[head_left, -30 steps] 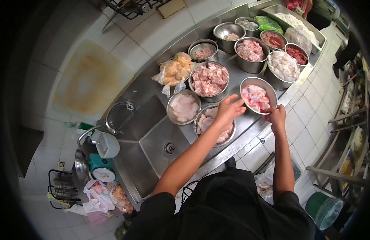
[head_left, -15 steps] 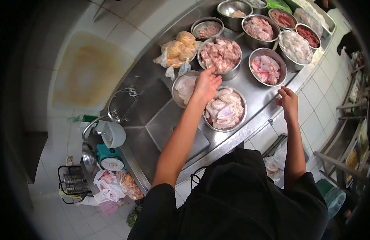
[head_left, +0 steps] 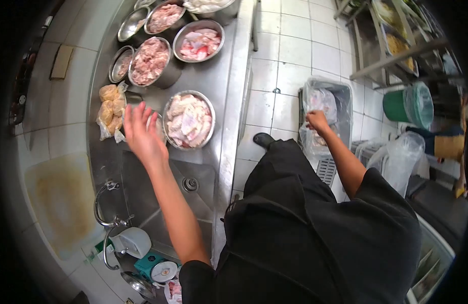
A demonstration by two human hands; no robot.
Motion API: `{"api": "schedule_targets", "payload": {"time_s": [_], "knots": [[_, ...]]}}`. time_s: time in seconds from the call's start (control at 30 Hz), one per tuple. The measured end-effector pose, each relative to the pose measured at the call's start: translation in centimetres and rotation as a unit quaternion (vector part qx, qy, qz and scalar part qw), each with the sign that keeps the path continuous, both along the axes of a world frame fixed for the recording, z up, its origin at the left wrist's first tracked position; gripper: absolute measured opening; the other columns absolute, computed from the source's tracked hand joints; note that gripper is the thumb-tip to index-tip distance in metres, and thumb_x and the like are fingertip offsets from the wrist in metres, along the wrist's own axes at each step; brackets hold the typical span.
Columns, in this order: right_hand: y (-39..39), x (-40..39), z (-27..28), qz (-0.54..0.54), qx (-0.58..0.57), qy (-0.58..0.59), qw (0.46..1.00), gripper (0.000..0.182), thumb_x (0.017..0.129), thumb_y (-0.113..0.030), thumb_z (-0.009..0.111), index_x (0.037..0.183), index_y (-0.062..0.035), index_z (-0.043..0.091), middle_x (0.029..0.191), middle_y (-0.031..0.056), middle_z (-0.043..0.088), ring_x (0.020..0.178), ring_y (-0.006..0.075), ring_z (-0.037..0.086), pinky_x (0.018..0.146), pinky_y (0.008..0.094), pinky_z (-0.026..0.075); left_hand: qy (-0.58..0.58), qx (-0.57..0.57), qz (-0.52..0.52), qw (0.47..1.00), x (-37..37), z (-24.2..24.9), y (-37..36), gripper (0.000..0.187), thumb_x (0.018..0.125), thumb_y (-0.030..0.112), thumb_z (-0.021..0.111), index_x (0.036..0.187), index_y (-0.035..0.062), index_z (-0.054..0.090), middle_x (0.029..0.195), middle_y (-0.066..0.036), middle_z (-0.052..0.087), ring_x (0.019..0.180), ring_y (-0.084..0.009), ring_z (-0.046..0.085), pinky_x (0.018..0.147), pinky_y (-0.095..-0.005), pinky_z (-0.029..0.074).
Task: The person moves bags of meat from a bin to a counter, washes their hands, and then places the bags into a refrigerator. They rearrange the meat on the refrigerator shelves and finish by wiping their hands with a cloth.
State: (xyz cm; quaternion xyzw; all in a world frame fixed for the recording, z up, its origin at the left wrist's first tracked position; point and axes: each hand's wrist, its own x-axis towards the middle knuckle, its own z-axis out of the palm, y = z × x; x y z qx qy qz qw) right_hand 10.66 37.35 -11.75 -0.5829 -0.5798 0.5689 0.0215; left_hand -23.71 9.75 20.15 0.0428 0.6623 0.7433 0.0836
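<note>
A round steel bowl (head_left: 206,131) heaped with pale, pink-tinged meat stands on the steel bench (head_left: 228,109), left of the frame's centre. Just to its left, the left hand (head_left: 147,136) is open, fingers apart, over a partly hidden bowl (head_left: 161,125); whether it touches that bowl cannot be told.

At centre right, the right hand (head_left: 317,121) has its fingers curled at the clear plastic (head_left: 315,139) in a lined crate (head_left: 345,109) on the floor. Whether the fingers are clamped on the plastic cannot be told. Wrapped contents (head_left: 322,104) lie in the crate, too blurred to name.

Towards the upper left, a wide bowl (head_left: 220,46) holds pale meat with bright red patches. Beside it, a deep pot (head_left: 169,76) is full of pink meat pieces, and a small bowl (head_left: 113,68) holds minced-looking meat. More metal bowls run to the top edge, one with white pieces (head_left: 206,4). A clear bag of yellow-orange lumps (head_left: 111,109) rests near the wall.

Below, the bench has a sink (head_left: 170,177) with a curved tap (head_left: 97,205), and a teal scale (head_left: 147,263) sits at lower left. White tiles (head_left: 292,76) cover the floor; a green bucket (head_left: 394,106) stands near a metal rack (head_left: 363,50) at upper right.
</note>
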Motion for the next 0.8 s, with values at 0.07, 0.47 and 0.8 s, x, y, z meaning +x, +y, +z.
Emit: {"api": "schedule_targets", "payload": {"time_s": [0.07,0.47,0.8], "knots": [[-2.7,6.8,-2.6,-0.048,-0.037,-0.058,0.996,0.02,0.078,-0.009,0.057,0.089,0.0056,0.064,0.064,0.0119,0.061,0.051,0.0235,0.063,0.043,0.0322,0.047,0.04,-0.01,0.026,0.999,4.7,0.2,-1.8,0.041,0.094,0.02,0.056,0.127,-0.0015,0.046,0.102,-0.008,0.057,0.093,-0.0141,0.053,0.081,-0.0293,0.046],[-19.7,32.3,-4.5,-0.129,-0.155,-0.174,0.964,0.013,0.085,-0.013,0.053,0.086,-0.0043,0.062,0.067,0.0057,0.057,0.051,0.0201,0.058,0.045,0.0331,0.047,0.2,-0.451,-0.095,0.864,23.7,-14.4,-12.3,0.048,0.077,0.019,0.074,0.119,0.006,0.055,0.118,-0.011,0.051,0.108,-0.0257,0.05,0.09,-0.0389,0.041],[-10.0,33.5,-6.4,-0.105,-0.09,-0.117,0.983,0.014,0.079,-0.008,0.061,0.091,-0.0017,0.062,0.068,0.0087,0.06,0.051,0.0203,0.061,0.042,0.0328,0.046,0.246,-0.609,-0.022,0.754,22.3,-17.2,-9.5,0.078,0.065,0.041,0.082,0.122,0.0008,0.05,0.117,-0.021,0.05,0.112,-0.0396,0.044,0.097,-0.0495,0.035]]}}
